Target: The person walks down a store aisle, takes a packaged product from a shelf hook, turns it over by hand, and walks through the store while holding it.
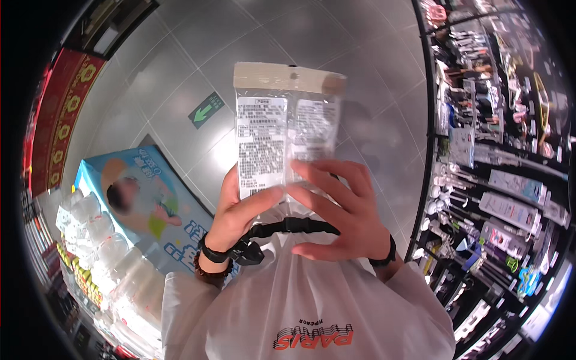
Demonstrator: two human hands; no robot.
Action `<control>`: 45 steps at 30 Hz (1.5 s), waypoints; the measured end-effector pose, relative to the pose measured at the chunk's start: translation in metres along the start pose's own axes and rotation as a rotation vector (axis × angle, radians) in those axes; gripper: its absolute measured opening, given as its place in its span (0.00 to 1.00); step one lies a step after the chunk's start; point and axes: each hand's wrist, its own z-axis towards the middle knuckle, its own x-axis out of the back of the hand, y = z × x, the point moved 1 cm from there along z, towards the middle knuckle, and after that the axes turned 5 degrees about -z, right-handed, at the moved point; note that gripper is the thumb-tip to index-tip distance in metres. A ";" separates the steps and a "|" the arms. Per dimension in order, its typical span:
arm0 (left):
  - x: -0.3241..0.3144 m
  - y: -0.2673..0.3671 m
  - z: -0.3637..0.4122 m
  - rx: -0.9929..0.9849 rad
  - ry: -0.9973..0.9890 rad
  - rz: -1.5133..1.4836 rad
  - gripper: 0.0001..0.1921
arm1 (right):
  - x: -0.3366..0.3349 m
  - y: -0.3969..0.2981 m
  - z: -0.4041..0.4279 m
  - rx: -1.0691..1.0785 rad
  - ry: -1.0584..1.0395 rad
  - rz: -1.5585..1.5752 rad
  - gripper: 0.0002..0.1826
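Observation:
Two clear plastic packets hang side by side before me, both with beige header strips and printed white labels. My left hand [243, 207] grips the lower end of the left packet [262, 144], its thumb across the front. My right hand [342, 211] has its fingers spread, with the fingertips at the lower part of the right packet [313, 130]; whether it grips that packet I cannot tell. The right packet looks slightly blurred. Behind the hands, a black strap [292, 226] crosses my white top. What the packets contain cannot be made out.
Shelves of hanging packaged goods [508, 211] line the right side. At the left stand a blue printed display box [148, 193], clear plastic containers [108, 238] and a red patterned panel [63, 121]. Grey floor tiles [315, 27] bear a green arrow sign [205, 110].

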 end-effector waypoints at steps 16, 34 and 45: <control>-0.015 0.057 0.098 -0.027 -0.109 -0.212 0.33 | 0.039 0.103 0.084 0.327 0.293 0.117 0.09; -0.137 0.079 0.297 0.212 -0.450 0.052 0.37 | 0.129 0.245 0.075 0.200 0.715 -0.015 0.07; -0.128 0.101 0.397 0.329 -0.497 0.050 0.38 | 0.143 0.301 0.128 0.020 0.739 0.079 0.10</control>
